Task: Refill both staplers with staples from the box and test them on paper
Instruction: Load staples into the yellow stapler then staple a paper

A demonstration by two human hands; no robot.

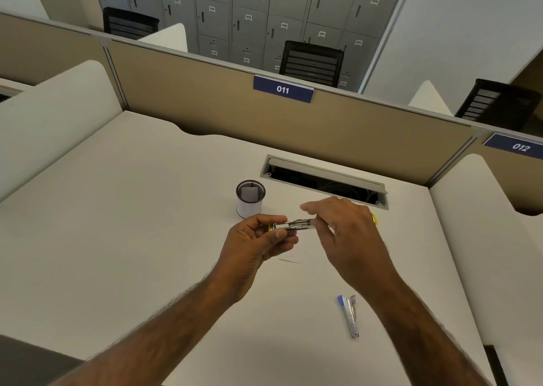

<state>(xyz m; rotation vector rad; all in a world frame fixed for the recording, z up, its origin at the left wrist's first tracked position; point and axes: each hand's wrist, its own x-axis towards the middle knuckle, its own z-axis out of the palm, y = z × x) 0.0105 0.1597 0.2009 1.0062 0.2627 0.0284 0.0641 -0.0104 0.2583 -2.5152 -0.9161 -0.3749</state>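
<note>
My left hand (261, 240) grips a small metal stapler with yellow trim (291, 225), held level above the white desk. My right hand (340, 227) is at the stapler's right end, fingers pinched on it and index finger stretched out; what lies between the fingertips is hidden. A bit of yellow (374, 218) shows behind my right hand. A second stapler with a blue tip (349, 315) lies on the desk at the lower right, its top swung open. A small white sheet of paper (289, 258) lies under my hands. The staple box is not in view.
A black mesh cup (249, 199) with a white slip in it stands just beyond my left hand. A recessed cable tray (323, 180) is set into the desk (147, 224) behind. Tan partition panels labelled 011 and 012 close off the far side.
</note>
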